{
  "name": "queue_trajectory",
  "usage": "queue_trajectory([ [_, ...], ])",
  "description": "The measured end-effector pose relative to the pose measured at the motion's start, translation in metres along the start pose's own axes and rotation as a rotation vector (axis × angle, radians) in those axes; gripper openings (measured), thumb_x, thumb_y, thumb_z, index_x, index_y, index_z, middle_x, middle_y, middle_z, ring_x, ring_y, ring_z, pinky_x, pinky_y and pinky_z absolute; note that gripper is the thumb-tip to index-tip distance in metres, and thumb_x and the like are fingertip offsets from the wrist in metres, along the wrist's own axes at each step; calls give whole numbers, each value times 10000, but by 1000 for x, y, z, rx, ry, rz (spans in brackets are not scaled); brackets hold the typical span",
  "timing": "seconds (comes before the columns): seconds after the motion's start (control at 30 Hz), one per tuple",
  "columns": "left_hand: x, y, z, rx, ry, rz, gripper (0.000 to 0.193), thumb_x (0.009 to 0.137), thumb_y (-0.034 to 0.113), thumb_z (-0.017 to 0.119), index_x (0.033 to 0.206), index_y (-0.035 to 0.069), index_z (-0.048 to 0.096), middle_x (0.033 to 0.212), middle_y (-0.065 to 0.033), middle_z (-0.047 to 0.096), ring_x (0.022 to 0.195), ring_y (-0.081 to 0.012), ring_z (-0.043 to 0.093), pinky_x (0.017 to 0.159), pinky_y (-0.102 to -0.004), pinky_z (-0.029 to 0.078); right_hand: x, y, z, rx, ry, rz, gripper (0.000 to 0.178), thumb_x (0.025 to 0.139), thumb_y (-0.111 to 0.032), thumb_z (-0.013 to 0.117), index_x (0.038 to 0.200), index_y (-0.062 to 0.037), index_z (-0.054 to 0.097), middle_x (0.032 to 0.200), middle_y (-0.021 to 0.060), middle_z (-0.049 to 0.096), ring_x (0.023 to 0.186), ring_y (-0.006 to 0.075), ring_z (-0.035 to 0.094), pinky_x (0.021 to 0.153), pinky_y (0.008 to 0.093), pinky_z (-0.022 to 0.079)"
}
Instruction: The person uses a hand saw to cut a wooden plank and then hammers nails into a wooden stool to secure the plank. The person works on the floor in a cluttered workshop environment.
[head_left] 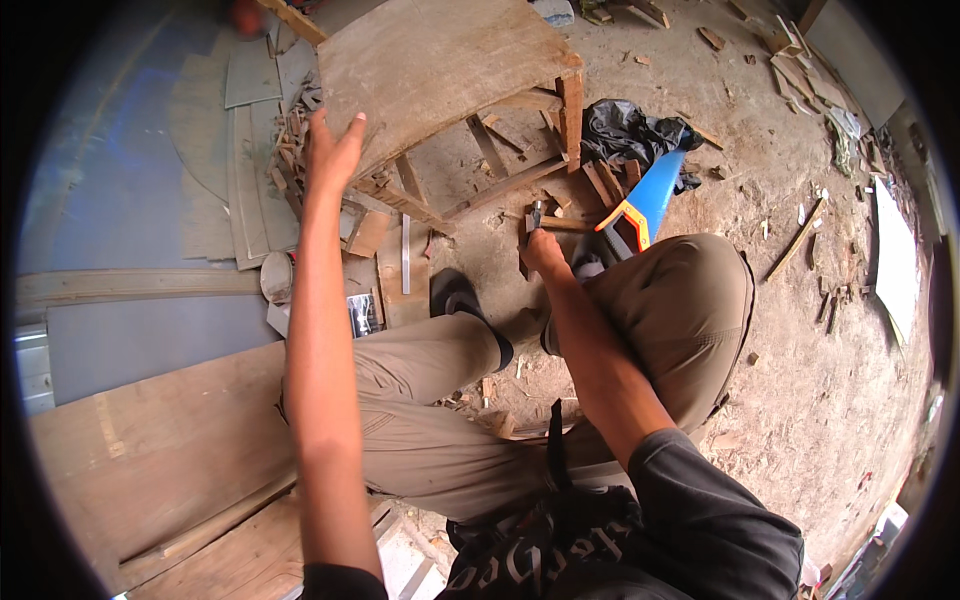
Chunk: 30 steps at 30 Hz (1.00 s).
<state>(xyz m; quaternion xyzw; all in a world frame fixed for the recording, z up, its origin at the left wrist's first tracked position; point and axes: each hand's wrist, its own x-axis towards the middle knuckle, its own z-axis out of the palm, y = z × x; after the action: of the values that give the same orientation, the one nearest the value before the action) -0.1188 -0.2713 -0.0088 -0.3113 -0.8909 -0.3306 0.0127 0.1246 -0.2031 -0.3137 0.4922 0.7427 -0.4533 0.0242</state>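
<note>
The left hand (334, 155) is spread at the left edge of the tabletop (440, 70); the right hand (543, 252) is curled round a hammer (537, 211) between tabletop and knee (690, 285). Loose bracing might let the tabletop shift; a wide swing could catch the saw (656, 192). The floor (800, 380) rightward offers more room.

Wooden table (450, 55) with matt, worn top, hammer head (537, 207) of shiny metal, black sheeting (622, 130) of glossy, crinkly plastic.

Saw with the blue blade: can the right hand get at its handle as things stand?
Probably yes: the saw's orange handle lies close by the right hand, largely uncovered, though that hand seems to be gripping a metal-headed tool.
</note>
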Motion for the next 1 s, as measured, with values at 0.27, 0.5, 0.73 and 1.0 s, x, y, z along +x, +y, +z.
queue_trajectory([
  [0.27,-10,-3,28,366,12,340,545,980,337,418,1378,-35,389,1444,-274,333,1344,-444,270,1116,-513,232,16,42,-18,-229,160,-109,388,811,-258,666,1084,11,605,1153,224,584,1086,387,577,892,435,507],
  [0.5,-12,-8,24,291,18,326,552,970,347,447,1360,-39,392,1422,-257,364,1351,-421,291,1116,-488,257,39,74,-28,-706,222,-137,404,771,-150,633,1142,-3,574,1131,176,516,1089,328,502,922,364,482],
  [0.73,8,-19,22,-71,40,-41,729,896,466,575,1320,-95,383,1347,-314,445,1251,-404,461,1040,-413,368,47,92,-32,-673,217,-283,300,849,-139,530,1108,10,547,1113,164,518,1040,297,516,851,326,495],
  [1.0,19,-14,25,0,-19,-117,722,907,494,516,1268,-121,407,1229,-338,547,1152,-451,551,976,-445,428,27,66,-44,-253,303,-500,329,906,-101,467,1210,26,457,1098,211,521,1023,374,566,846,465,456],
])
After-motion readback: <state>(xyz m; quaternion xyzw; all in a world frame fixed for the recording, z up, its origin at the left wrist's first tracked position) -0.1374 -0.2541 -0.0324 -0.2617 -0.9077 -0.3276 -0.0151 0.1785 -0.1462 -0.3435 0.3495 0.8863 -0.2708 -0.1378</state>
